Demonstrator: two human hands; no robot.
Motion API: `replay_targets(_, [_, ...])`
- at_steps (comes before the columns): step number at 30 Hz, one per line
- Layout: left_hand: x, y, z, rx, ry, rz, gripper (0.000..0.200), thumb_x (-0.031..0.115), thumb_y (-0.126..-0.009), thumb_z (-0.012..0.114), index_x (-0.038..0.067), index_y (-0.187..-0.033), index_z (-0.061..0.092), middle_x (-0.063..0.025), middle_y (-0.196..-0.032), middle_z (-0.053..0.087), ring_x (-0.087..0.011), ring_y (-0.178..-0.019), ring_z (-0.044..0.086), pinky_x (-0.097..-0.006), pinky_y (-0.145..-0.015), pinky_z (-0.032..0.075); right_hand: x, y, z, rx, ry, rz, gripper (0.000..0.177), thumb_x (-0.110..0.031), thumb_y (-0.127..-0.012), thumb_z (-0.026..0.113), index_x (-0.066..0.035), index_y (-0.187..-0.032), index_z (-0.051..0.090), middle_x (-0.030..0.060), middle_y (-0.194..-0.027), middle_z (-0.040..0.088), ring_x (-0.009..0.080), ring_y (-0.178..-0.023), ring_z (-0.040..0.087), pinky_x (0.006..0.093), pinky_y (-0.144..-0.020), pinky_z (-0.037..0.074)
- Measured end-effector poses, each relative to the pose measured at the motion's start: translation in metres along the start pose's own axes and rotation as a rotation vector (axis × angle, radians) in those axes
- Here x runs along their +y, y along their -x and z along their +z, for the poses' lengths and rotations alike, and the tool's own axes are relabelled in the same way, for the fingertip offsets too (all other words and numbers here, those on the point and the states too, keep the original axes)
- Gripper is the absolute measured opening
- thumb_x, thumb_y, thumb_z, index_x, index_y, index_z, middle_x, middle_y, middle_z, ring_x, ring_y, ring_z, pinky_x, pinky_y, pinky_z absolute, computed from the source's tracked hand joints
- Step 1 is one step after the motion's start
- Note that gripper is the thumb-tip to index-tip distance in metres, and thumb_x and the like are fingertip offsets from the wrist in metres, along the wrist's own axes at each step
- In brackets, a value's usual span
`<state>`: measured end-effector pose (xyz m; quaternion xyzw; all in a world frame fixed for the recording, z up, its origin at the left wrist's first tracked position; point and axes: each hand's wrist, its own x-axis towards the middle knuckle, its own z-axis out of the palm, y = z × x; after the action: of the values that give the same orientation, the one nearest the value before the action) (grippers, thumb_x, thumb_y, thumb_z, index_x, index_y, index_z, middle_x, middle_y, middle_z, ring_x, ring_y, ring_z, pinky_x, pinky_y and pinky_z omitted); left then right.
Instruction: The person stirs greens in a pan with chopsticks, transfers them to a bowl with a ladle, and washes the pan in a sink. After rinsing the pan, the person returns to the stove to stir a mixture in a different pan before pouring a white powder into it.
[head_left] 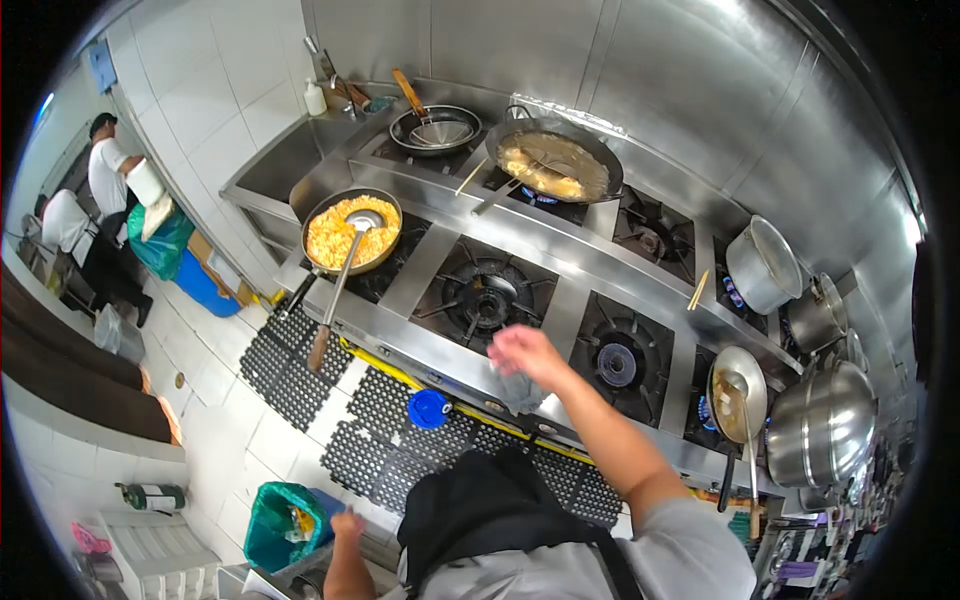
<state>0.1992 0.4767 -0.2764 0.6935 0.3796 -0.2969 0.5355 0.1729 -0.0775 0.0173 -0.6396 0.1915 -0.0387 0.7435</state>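
My right hand [526, 355] reaches over the front of the stove [562, 322], fingers loosely bent and nothing visible in them. Right below it, a crumpled grey cloth [520, 393] lies at the stove's front edge. The nearest burner [487, 300] has no pan on it. Down at my left side, my left hand [347, 523] is beside a green-lined bin [262, 540]; its fingers are too small and blurred to read. A frying pan [397, 232] of orange-yellow rice [333, 238] sits at the stove's left, with a ladle [347, 275] resting across it.
A wok [600, 160] of oil with frying pieces stands over a flame at the back. Pots [765, 262] and a small wok [752, 385] are on the right. A blue lid-like object [428, 409] lies near the floor mats [375, 440]. Two people [105, 170] are at far left.
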Motion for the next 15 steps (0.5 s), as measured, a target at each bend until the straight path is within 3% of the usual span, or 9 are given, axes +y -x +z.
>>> replay_targets(4, [-0.034, 0.05, -0.063, 0.178, 0.329, 0.166, 0.023, 0.024, -0.091, 0.059, 0.003, -0.082, 0.057, -0.0123, -0.065, 0.058, -0.0248, -0.047, 0.057, -0.0357, -0.036, 0.039, -0.022, -0.134, -0.013, 0.004, -0.504, -0.083, 0.024, -0.023, -0.091, 0.059, -0.003, -0.105, 0.059, 0.0133, -0.098, 0.067, 0.023, -0.082, 0.065, 0.038, -0.073, 0.055])
replay_targets(6, [-0.075, 0.064, -0.082, 0.113, 0.065, 0.422, 0.027, 0.025, -0.092, 0.057, 0.005, -0.073, 0.058, -0.0083, -0.056, 0.054, -0.0236, -0.044, 0.055, -0.0366, -0.036, 0.038, -0.02, -0.194, -0.028, -0.075, -0.741, -0.158, 0.023, -0.023, -0.089, 0.059, -0.002, -0.096, 0.06, 0.0178, -0.092, 0.067, 0.0325, -0.084, 0.065, 0.0446, -0.079, 0.054])
replay_targets(8, [-0.121, 0.078, -0.086, 0.158, -0.048, 0.096, 0.055, 0.043, -0.091, 0.057, 0.006, -0.05, 0.057, -0.0073, -0.052, 0.059, -0.0213, -0.053, 0.062, -0.038, -0.049, 0.048, -0.038, -0.238, -0.048, -0.026, -0.746, -0.042, 0.026, -0.027, -0.09, 0.057, -0.001, -0.096, 0.057, 0.0155, -0.086, 0.064, 0.0309, -0.075, 0.062, 0.0444, -0.075, 0.054])
replay_targets(9, [-0.162, 0.065, -0.079, 0.254, -0.157, 0.038, 0.059, 0.051, -0.088, 0.057, 0.002, -0.055, 0.064, -0.0115, -0.059, 0.064, -0.0252, -0.057, 0.065, -0.0401, -0.057, 0.051, -0.045, -0.257, -0.063, -0.043, -0.791, 0.003, 0.029, -0.027, -0.091, 0.056, 0.001, -0.1, 0.054, 0.0136, -0.085, 0.062, 0.0298, -0.071, 0.06, 0.0439, -0.074, 0.053])
replay_targets(10, [-0.156, 0.103, -0.059, 0.351, -0.578, -0.039, 0.061, 0.056, -0.086, 0.056, 0.0, -0.067, 0.07, -0.0174, -0.068, 0.067, -0.0343, -0.067, 0.067, -0.044, -0.067, 0.053, -0.069, -0.265, -0.056, -0.01, -0.745, 0.006, 0.035, -0.025, -0.092, 0.053, 0.006, -0.108, 0.05, 0.0167, -0.095, 0.061, 0.0289, -0.082, 0.059, 0.0437, -0.083, 0.05])
replay_targets(11, [-0.14, 0.151, -0.038, 0.388, -0.595, -0.089, 0.063, 0.058, -0.087, 0.052, 0.0, -0.073, 0.071, -0.0222, -0.079, 0.068, -0.0393, -0.08, 0.067, -0.0463, -0.075, 0.052, -0.109, -0.232, -0.022, -0.167, -0.816, 0.058, 0.042, -0.023, -0.093, 0.052, 0.011, -0.118, 0.046, 0.0219, -0.11, 0.056, 0.0299, -0.105, 0.055, 0.0435, -0.098, 0.043])
replay_targets(12, [-0.159, 0.158, -0.026, 0.42, -0.694, -0.031, 0.066, 0.061, -0.085, 0.051, -0.001, -0.078, 0.071, -0.0241, -0.088, 0.068, -0.041, -0.09, 0.065, -0.0469, -0.081, 0.051, -0.082, -0.293, -0.082, -1.078, -0.886, 0.019, 0.048, -0.02, -0.093, 0.05, 0.012, -0.128, 0.042, 0.0247, -0.125, 0.05, 0.032, -0.128, 0.042, 0.0447, -0.109, 0.033])
replay_targets(13, [-0.145, 0.189, -0.013, 0.342, -0.505, -0.176, 0.063, 0.056, -0.085, 0.054, -0.004, -0.077, 0.07, -0.0242, -0.085, 0.068, -0.04, -0.089, 0.066, -0.0455, -0.08, 0.052, -0.104, -0.267, -0.056, -0.095, -0.967, 0.073, 0.05, -0.02, -0.095, 0.05, 0.012, -0.132, 0.039, 0.0231, -0.129, 0.049, 0.0325, -0.127, 0.043, 0.0439, -0.11, 0.033])
replay_targets(15, [-0.148, 0.207, 0.01, 0.335, -0.378, -0.163, 0.057, 0.05, -0.084, 0.056, -0.004, -0.073, 0.07, -0.0225, -0.081, 0.069, -0.0358, -0.078, 0.068, -0.042, -0.074, 0.055, -0.071, -0.342, -0.135, -0.178, -0.948, 0.088, 0.045, -0.019, -0.095, 0.053, 0.011, -0.128, 0.045, 0.0195, -0.121, 0.057, 0.0285, -0.111, 0.054, 0.0403, -0.101, 0.043])
